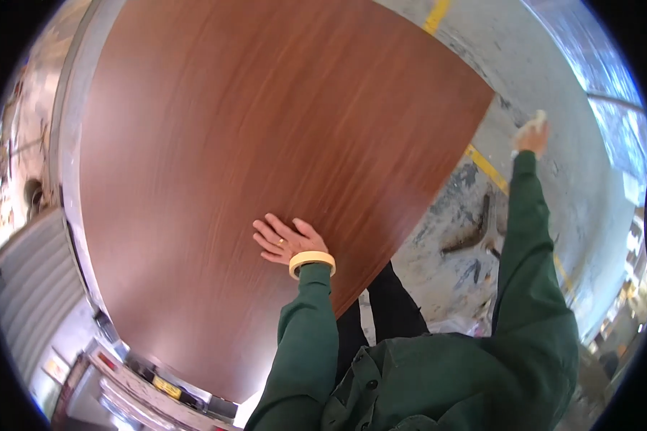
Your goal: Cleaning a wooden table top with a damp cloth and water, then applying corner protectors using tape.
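Observation:
My left hand [284, 238] lies flat, fingers apart, on a large reddish-brown wood-grain panel [266, 129] near its lower right edge. A roll of cream masking tape [312, 261] sits around that wrist like a bracelet. My right hand [532, 133] is stretched out far to the right, away from the panel, closed around a small pale wad, possibly a cloth [535, 118]. Both arms wear dark green sleeves.
A grey concrete floor [546, 65] with yellow painted lines [487, 167] and dark stains lies to the right. A grey machine frame or table edge [72, 237] runs along the panel's left side, with a control strip [158, 388] at the lower left.

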### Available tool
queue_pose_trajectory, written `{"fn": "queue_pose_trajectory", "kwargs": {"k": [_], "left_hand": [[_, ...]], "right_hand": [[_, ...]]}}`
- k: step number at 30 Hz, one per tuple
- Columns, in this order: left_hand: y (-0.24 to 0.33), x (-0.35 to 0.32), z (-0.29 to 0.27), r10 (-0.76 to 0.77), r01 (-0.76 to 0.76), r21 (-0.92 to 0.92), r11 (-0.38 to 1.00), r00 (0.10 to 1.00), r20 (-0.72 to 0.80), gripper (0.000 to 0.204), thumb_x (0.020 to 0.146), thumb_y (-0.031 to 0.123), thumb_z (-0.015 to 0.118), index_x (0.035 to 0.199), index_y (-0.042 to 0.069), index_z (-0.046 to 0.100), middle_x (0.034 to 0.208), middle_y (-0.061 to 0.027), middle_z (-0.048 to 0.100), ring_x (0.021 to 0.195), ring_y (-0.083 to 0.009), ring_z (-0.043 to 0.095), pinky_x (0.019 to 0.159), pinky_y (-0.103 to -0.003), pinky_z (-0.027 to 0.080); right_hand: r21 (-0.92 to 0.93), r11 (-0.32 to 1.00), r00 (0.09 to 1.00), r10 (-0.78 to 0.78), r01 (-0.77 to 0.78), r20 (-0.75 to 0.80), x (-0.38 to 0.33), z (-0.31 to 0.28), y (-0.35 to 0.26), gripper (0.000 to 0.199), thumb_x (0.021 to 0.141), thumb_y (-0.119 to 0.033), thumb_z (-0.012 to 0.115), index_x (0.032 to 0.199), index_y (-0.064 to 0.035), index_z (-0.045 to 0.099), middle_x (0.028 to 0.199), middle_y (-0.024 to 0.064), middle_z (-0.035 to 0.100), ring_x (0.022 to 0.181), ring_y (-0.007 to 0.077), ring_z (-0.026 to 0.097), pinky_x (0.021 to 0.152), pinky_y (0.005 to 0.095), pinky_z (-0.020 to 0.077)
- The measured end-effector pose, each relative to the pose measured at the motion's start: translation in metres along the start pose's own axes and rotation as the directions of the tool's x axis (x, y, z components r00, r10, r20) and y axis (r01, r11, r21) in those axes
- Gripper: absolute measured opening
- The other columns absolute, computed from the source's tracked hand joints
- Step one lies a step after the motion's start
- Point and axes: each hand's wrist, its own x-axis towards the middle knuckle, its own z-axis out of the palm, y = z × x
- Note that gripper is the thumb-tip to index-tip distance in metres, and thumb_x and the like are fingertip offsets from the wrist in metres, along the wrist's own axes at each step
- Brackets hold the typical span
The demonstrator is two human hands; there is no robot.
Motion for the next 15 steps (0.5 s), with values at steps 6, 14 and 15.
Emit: {"fn": "queue_pose_trajectory", "kwargs": {"k": [6,14,15], "left_hand": [[-0.045,0.022,-0.019,-0.03,0.037,0.159,0.987,0.999,-0.046,0.057,0.085,0.035,0.039,0.134,0.01,0.029,0.143,-0.0138,0.019,0.131,-0.0361,0.016,0.099,-0.059,0.015],[-0.064,0.021,-0.03,-0.014,0.02,-0.122,0.992,0.999,0.049,0.058,0.089,0.039,0.033,0.137,0.009,0.021,0.145,-0.0136,0.007,0.131,-0.0393,0.009,0.098,-0.062,0.012],[-0.073,0.018,-0.035,0.084,-0.072,-0.159,0.985,0.994,0.066,0.058,0.089,0.04,0.032,0.137,0.009,0.021,0.145,-0.0131,0.007,0.131,-0.0387,0.009,0.098,-0.062,0.013]], "right_hand": [[0.675,0.718,0.947,-0.068,-0.171,0.313,0.045,-0.152,-0.255,0.053,0.081,-0.028,0.055,0.128,-0.0071,0.041,0.134,0.0147,0.037,0.123,0.0289,0.034,0.1,0.0363,0.0273],[0.689,0.717,0.935,-0.307,0.105,0.178,0.026,-0.246,-0.419,0.061,0.085,-0.056,0.036,0.135,-0.0218,0.032,0.141,0.003,0.027,0.13,0.0232,0.021,0.105,0.0433,0.0116],[0.703,0.694,0.924,-0.353,0.153,0.146,0.017,-0.26,-0.433,0.061,0.085,-0.057,0.036,0.135,-0.023,0.031,0.141,0.0027,0.026,0.131,0.0232,0.021,0.105,0.0434,0.0114]]}}
